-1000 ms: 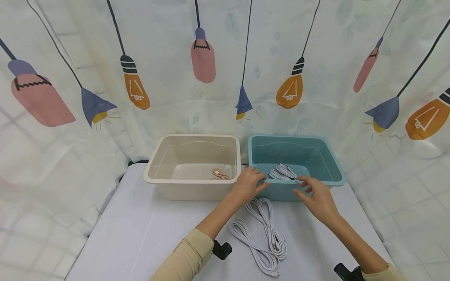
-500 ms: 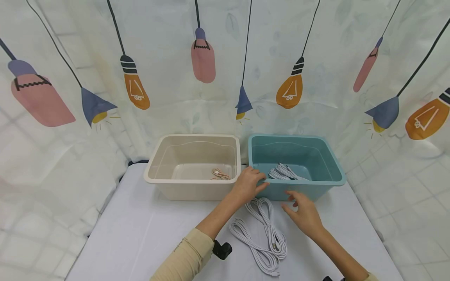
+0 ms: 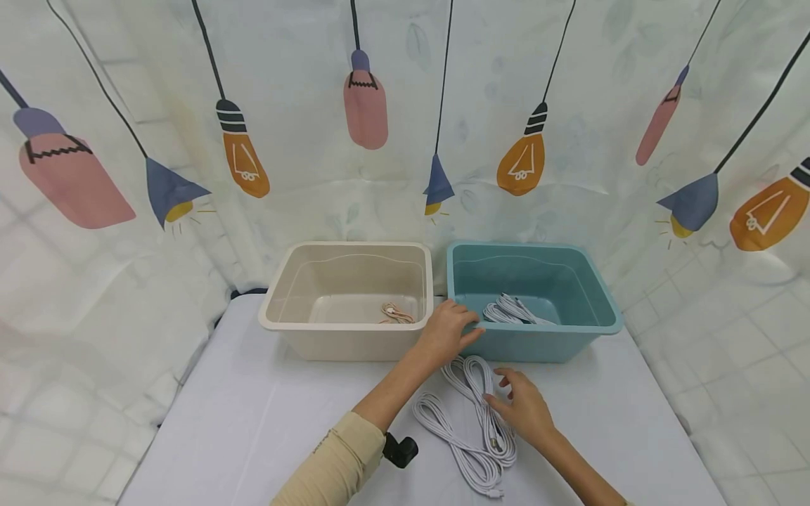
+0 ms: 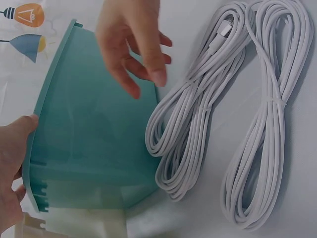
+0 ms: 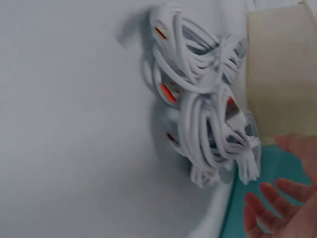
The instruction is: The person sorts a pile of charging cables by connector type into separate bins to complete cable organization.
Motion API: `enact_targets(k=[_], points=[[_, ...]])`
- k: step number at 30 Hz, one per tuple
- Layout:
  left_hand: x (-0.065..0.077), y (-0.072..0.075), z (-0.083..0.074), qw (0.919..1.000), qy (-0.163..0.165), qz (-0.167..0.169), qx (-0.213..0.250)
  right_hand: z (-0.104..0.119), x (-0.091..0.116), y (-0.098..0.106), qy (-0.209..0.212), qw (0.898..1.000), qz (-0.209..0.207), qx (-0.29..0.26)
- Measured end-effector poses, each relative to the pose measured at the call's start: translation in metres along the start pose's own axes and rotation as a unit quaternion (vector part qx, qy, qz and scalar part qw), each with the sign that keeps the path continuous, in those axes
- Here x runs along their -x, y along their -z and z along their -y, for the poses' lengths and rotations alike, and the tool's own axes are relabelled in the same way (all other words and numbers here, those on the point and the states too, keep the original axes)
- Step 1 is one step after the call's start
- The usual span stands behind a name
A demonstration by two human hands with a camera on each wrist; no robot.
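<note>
White cables (image 4: 272, 104), coiled and tied at the middle, lying side by side on the counter (image 3: 253, 422) in front of the bins; plug ends with orange insides (image 5: 168, 92), slightly blurred in the right wrist view; right hand (image 3: 524, 407), at the right-hand edge of the coils, fingers loosely bent, thumb held well away from them, nothing held, contact with the cables not certain; left hand (image 3: 446, 329), gripping the front rim of the teal bin (image 3: 531, 346) near its left corner, thumb on the outer side; further white cable (image 3: 509, 309), bundled, inside the teal bin by the front wall; cream bin (image 3: 354, 344), just left of the teal one, holding a small orange-beige cord (image 3: 397, 314) in its front right corner
</note>
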State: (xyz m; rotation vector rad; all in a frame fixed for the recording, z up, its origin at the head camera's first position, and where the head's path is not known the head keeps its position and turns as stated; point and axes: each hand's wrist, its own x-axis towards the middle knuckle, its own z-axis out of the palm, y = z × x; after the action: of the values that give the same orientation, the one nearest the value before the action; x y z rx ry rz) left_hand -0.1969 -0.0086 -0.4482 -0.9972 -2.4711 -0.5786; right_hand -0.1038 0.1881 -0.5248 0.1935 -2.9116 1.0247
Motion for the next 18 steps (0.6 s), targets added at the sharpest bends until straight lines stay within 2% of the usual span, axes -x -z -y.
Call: enact_targets(k=[9, 18], points=[[0.001, -0.001, 0.001, 0.9999, -0.010, -0.009, 0.010, -0.003, 0.005, -0.023, -0.018, 0.999, 0.030, -0.005], [0.001, -0.001, 0.001, 1.0000, -0.006, -0.006, -0.002, 0.000, 0.007, -0.028, -0.034, 0.999, 0.014, -0.012]])
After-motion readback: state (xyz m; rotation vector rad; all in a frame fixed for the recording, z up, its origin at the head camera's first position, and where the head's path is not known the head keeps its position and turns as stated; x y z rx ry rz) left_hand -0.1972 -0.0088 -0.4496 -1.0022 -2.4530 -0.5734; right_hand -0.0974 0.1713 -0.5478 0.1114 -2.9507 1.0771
